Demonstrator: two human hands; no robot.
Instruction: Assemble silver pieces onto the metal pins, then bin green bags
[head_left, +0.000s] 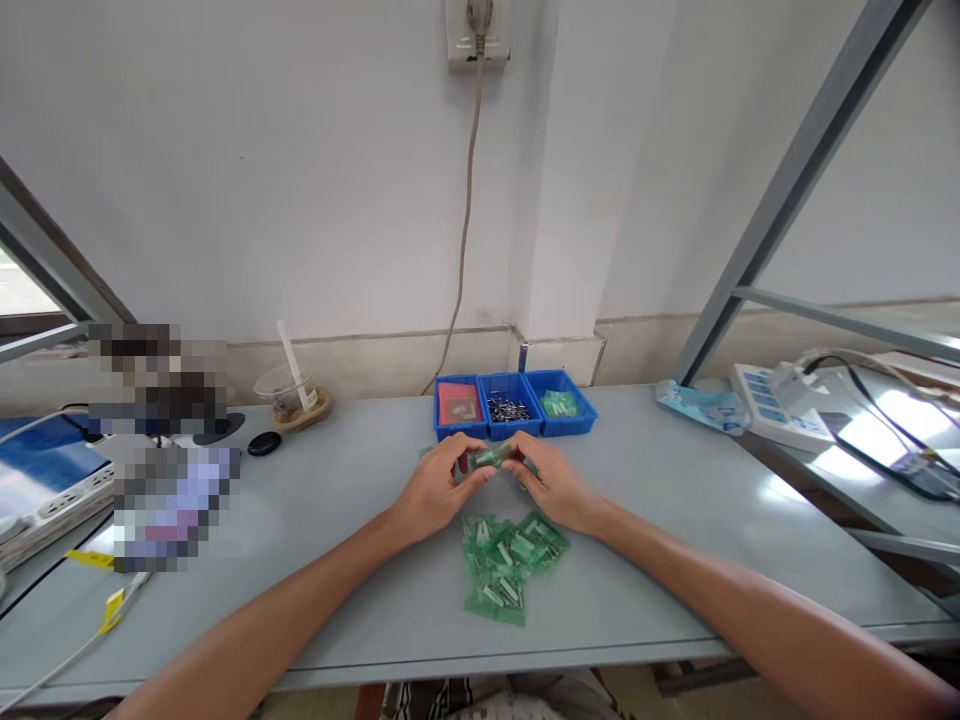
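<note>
Both hands meet over the grey table, just in front of the blue bins. My left hand pinches the left end of a small green plastic bag, and my right hand pinches its right end. Something pale shows inside the bag. Nearer the table's front lies a pile of green bags with light and metallic pieces in them. Behind the hands stand three joined bins: the left bin holds something red, the middle bin small metal parts, the right bin green bags.
A plastic cup with a straw and a black round object stand at the back left. Power strips and cables lie far left. At the right are a blue packet, another power strip and a metal frame post.
</note>
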